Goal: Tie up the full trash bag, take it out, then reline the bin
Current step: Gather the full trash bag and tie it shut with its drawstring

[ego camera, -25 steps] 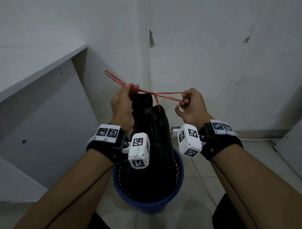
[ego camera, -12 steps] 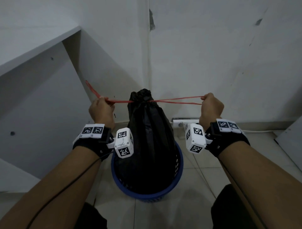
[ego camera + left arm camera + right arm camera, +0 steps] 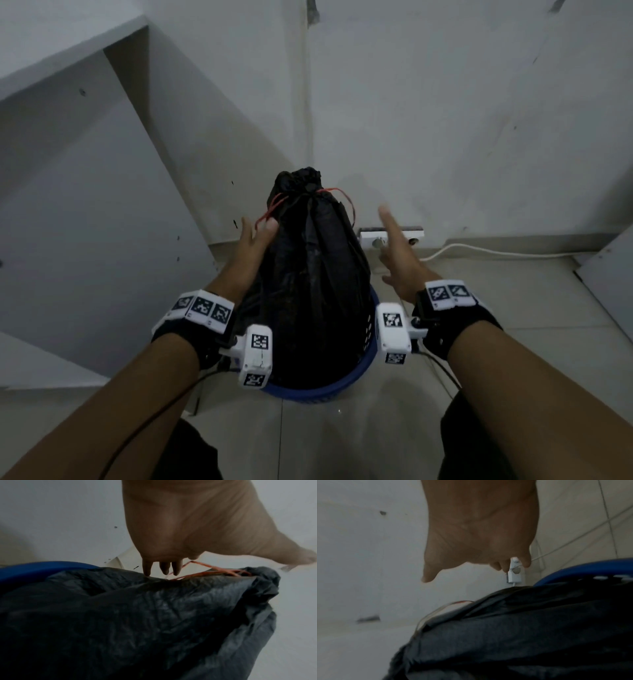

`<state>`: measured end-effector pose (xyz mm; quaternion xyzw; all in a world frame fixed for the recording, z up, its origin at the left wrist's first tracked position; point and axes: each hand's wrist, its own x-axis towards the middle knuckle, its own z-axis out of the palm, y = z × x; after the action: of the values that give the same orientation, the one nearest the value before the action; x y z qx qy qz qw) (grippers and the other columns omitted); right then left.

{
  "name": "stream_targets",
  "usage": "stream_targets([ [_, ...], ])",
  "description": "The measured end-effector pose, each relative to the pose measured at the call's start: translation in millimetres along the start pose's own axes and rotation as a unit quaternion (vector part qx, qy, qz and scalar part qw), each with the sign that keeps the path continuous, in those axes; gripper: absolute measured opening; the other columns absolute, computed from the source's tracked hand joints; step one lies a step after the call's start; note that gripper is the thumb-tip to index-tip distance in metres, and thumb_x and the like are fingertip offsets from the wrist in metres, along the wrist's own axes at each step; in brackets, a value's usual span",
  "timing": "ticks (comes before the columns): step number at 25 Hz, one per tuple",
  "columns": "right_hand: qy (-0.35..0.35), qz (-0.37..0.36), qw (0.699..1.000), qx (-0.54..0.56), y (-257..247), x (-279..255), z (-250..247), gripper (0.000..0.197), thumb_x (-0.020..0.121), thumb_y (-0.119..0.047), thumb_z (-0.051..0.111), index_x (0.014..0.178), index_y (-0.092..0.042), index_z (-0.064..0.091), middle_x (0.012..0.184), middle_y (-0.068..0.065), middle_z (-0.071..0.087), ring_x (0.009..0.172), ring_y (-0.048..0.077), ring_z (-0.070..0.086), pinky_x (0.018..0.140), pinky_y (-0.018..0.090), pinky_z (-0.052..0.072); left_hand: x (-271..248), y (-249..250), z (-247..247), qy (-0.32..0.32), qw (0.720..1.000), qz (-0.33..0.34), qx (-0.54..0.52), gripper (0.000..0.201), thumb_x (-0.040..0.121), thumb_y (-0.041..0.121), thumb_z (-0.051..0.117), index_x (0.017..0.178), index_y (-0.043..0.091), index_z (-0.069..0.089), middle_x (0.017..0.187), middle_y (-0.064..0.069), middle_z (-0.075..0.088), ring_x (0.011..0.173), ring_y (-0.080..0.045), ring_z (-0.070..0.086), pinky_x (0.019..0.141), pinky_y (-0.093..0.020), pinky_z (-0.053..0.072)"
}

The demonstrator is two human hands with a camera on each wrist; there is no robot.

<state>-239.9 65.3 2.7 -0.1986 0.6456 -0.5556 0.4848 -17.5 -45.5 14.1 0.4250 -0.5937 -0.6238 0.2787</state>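
A full black trash bag [image 3: 315,281] stands upright in the blue bin [image 3: 318,390], its neck cinched by a red drawstring [image 3: 329,192] whose loose ends hang down both sides. My left hand [image 3: 255,236] is open beside the bag's upper left, fingers straight, fingertips near the string's left loop [image 3: 202,572]. My right hand [image 3: 394,246] is open to the right of the bag, fingers spread and apart from it. In the left wrist view the bag [image 3: 137,615] fills the lower frame; in the right wrist view the bag [image 3: 522,628] and the bin rim [image 3: 583,569] show below the palm.
The bin sits in a wall corner on a tiled floor. A white desk panel [image 3: 85,205] stands close on the left. A white power strip [image 3: 390,236] with a cable [image 3: 496,251] lies on the floor behind my right hand. A white board [image 3: 609,274] leans at the right.
Both hands have let go of the red drawstring after pulling it taut sideways. The string ends now hang slack on the bag, and both hands have opened and dropped lower beside it.
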Motion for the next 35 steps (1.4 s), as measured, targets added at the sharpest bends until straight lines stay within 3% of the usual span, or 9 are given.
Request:
stream_targets([
  [3, -0.081, -0.095, 0.984, -0.129, 27.0, 8.0, 13.8, 0.069, 0.081, -0.063, 0.069, 0.139, -0.033, 0.05, 0.135, -0.016, 0.059, 0.119, -0.003, 0.057, 0.105, 0.028, 0.045, -3.0, -29.1, -2.4, 0.005, 0.998, -0.002, 0.055, 0.12, 0.079, 0.057, 0.07, 0.156, 0.023, -0.015, 0.14, 0.022, 0.035, 0.129, -0.003, 0.043, 0.108, -0.03, 0.036],
  [8, 0.006, -0.164, 0.956, -0.243, 34.2, 30.0, 36.0, 0.038, 0.094, -0.046, 0.061, 0.105, -0.012, 0.073, 0.099, 0.006, 0.075, 0.095, 0.021, 0.071, 0.09, 0.037, 0.055, -5.0, -53.3, 4.2, 0.051, 0.99, 0.005, 0.131, 0.15, 0.054, 0.068, 0.084, 0.152, 0.034, -0.024, 0.152, 0.023, 0.026, 0.136, -0.001, 0.037, 0.115, -0.034, 0.034],
  [14, 0.013, -0.109, 0.981, -0.157, 32.2, 36.6, 28.0, 0.045, 0.097, -0.049, 0.054, 0.106, -0.009, 0.073, 0.105, 0.008, 0.075, 0.101, 0.024, 0.069, 0.095, 0.038, 0.052, -9.8, -95.0, 7.7, 0.019, 0.959, -0.009, 0.282, 0.166, 0.031, 0.068, 0.093, 0.149, 0.044, -0.022, 0.161, 0.017, 0.016, 0.146, -0.012, 0.027, 0.119, -0.047, 0.027],
  [18, -0.125, -0.139, 0.981, 0.042, 55.1, 33.6, 15.5, 0.057, 0.085, -0.048, 0.07, 0.134, -0.02, 0.06, 0.129, -0.003, 0.067, 0.12, 0.013, 0.062, 0.104, 0.034, 0.047, -0.3, -85.0, 35.3, 0.027, 0.971, 0.018, 0.236, 0.133, 0.051, 0.044, 0.096, 0.155, 0.031, 0.015, 0.139, 0.021, 0.045, 0.124, 0.0, 0.045, 0.108, -0.027, 0.039],
  [21, -0.127, -0.193, 0.967, -0.112, 64.2, 40.2, 26.7, 0.088, 0.064, -0.055, 0.087, 0.138, -0.023, 0.052, 0.13, -0.012, 0.064, 0.119, 0.001, 0.06, 0.1, 0.021, 0.049, 9.2, -80.8, 44.7, 0.012, 0.967, 0.069, 0.244, 0.089, 0.06, 0.049, 0.089, 0.137, 0.027, 0.052, 0.123, 0.019, 0.056, 0.114, -0.001, 0.056, 0.094, -0.021, 0.048],
  [24, -0.085, -0.148, 0.974, -0.151, 60.4, 59.5, 48.0, 0.07, 0.076, -0.051, 0.08, 0.136, -0.023, 0.058, 0.13, -0.005, 0.066, 0.121, 0.012, 0.061, 0.104, 0.03, 0.049, 23.1, -93.4, 40.4, 0.005, 0.954, 0.124, 0.273, 0.062, 0.069, 0.047, 0.085, 0.12, 0.019, 0.062, 0.118, 0.007, 0.063, 0.108, -0.003, 0.059, 0.096, -0.03, 0.051],
  [27, -0.06, -0.105, 0.977, -0.175, 47.9, 69.4, 51.2, 0.051, 0.092, -0.056, 0.058, 0.128, -0.021, 0.063, 0.128, 0.003, 0.066, 0.117, 0.022, 0.061, 0.104, 0.038, 0.046, 31.4, -106.6, 24.7, 0.047, 0.936, 0.102, 0.333, 0.112, 0.054, 0.076, 0.078, 0.148, 0.029, 0.037, 0.15, 0.004, 0.039, 0.137, -0.014, 0.038, 0.116, -0.037, 0.033],
  [30, -0.065, -0.076, 0.985, -0.143, 43.3, 64.9, 50.1, 0.037, 0.097, -0.053, 0.052, 0.123, -0.028, 0.062, 0.115, -0.003, 0.064, 0.104, 0.015, 0.06, 0.094, 0.03, 0.044, 38.4, -119.4, 12.2, 0.015, 0.95, 0.07, 0.303, 0.147, 0.036, 0.077, 0.085, 0.153, 0.044, 0.002, 0.16, 0.015, 0.017, 0.148, -0.012, 0.022, 0.12, -0.05, 0.022],
  [35, -0.086, -0.071, 0.986, -0.12, 43.4, 63.5, 56.2, 0.018, 0.097, -0.047, 0.056, 0.106, -0.034, 0.063, 0.102, -0.009, 0.069, 0.093, 0.005, 0.064, 0.088, 0.028, 0.052, 56.3, -127.3, 46.0, -0.04, 0.919, 0.122, 0.373, 0.136, 0.037, 0.089, 0.074, 0.151, 0.03, 0.029, 0.153, 0.01, 0.039, 0.143, -0.014, 0.034, 0.119, -0.045, 0.025],
])
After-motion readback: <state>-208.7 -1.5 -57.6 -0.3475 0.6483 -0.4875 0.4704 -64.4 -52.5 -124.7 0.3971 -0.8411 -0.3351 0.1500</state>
